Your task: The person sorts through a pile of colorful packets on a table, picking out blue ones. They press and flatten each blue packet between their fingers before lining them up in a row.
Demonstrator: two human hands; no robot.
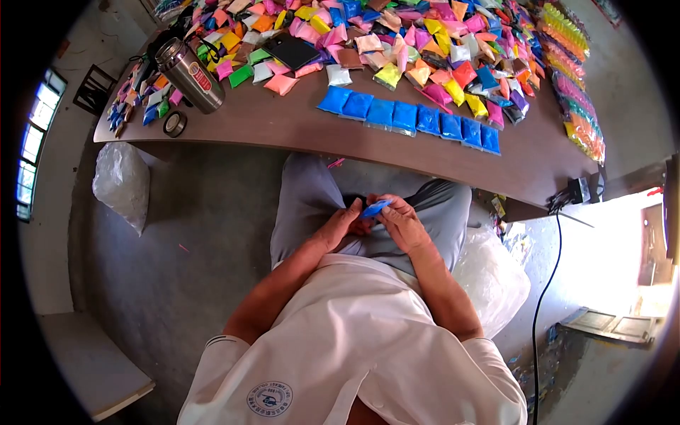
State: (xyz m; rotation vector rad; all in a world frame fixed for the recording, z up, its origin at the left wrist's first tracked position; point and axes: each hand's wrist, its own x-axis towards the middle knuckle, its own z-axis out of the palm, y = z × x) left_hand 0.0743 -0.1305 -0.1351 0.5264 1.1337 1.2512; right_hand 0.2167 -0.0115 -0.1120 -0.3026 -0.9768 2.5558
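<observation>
A small blue packet (374, 209) is held over my lap, between the fingers of both hands. My left hand (341, 224) grips its left end, with the thumb on top. My right hand (402, 222) pinches the other end between thumb and fingers. In front of me, along the near part of the brown table (269, 124), several blue packets (381, 113) lie side by side in a slightly curved row. Behind them spreads a big heap of small packets (397, 42) in many colours.
A steel flask (190, 76) stands at the table's left, its lid (175, 125) beside it. On the heap lies a black flat object (291, 52). Clear plastic bags (122, 185) sit on the floor either side. A black cable (550, 283) hangs at the right.
</observation>
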